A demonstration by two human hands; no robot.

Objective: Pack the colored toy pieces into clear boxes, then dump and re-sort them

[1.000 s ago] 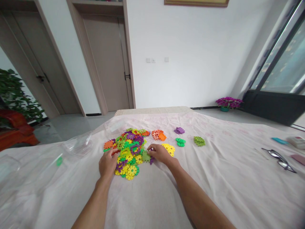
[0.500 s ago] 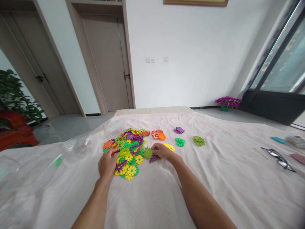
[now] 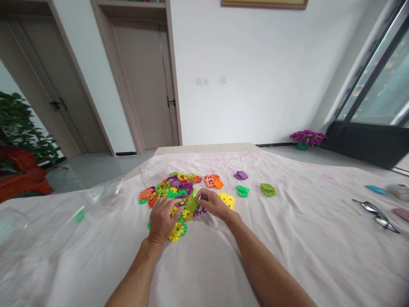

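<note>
A heap of plastic interlocking toy pieces (image 3: pixel 176 183) in yellow, green, purple and orange lies in the middle of the cloth. My right hand (image 3: pixel 215 204) pinches a green square toothed piece (image 3: pixel 191 204) at the heap's right edge. Under its fingers show purple pieces (image 3: pixel 200 210); I cannot tell if they are held too. My left hand (image 3: pixel 163 218) rests palm down over the heap's near left side, thumb and fingers apart, covering part of it. Its fingertips are close to the green square piece. Yellow wheel-shaped pieces (image 3: pixel 176 231) lie beside its thumb.
Small sorted groups lie right of the heap: orange pieces (image 3: pixel 213 181), yellow pieces (image 3: pixel 227 201), green round pieces (image 3: pixel 243 191), purple pieces (image 3: pixel 241 175) and olive-green pieces (image 3: pixel 267 189). Clear plastic containers (image 3: pixel 104 194) stand left. Eyeglasses (image 3: pixel 376 214) lie far right.
My left hand has moved right across the heap, towards my right hand. My right hand and the green square piece have shifted slightly left.
</note>
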